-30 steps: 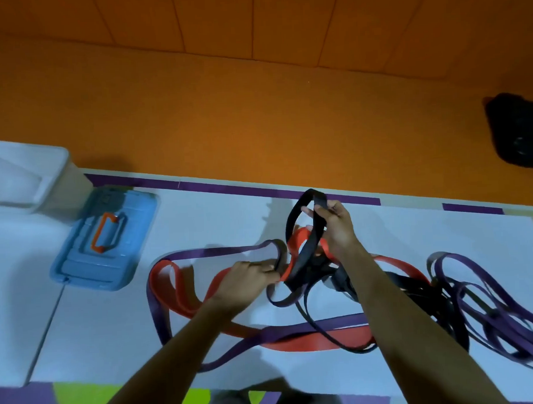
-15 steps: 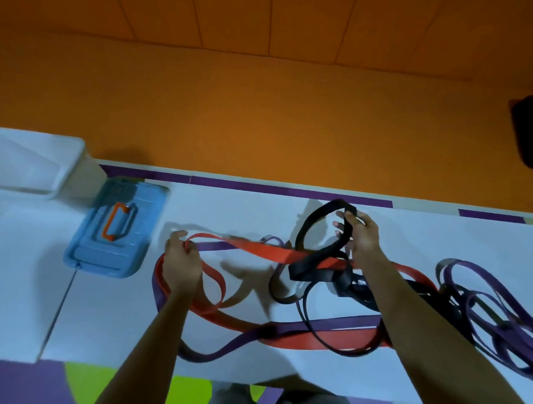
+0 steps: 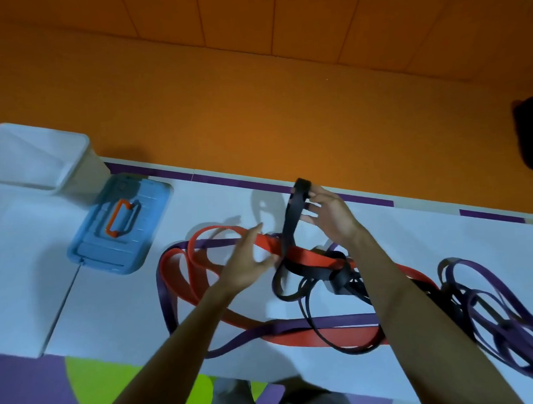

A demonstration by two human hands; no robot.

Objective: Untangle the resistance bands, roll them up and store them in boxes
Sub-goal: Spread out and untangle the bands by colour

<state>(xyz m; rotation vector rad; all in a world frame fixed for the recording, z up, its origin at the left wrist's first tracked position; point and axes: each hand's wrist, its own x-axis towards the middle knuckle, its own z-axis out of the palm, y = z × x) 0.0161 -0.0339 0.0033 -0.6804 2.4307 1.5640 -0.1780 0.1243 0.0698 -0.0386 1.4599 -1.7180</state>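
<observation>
A flat, rubbery black band (image 3: 291,228) rises as a narrow loop from a tangle of wide red band (image 3: 307,258) and purple band (image 3: 325,323) lying on the white surface (image 3: 111,315). The right hand (image 3: 330,220) pinches its top fold. The left hand (image 3: 246,266) hovers over the red band, fingers spread and holding nothing.

You've got bare white surface (image 3: 105,309) near-left, between blue lid (image 3: 120,229) and band tangle (image 3: 310,258). Purple pile (image 3: 505,325) blocks the right; white box (image 3: 40,159) walls far-left.
</observation>
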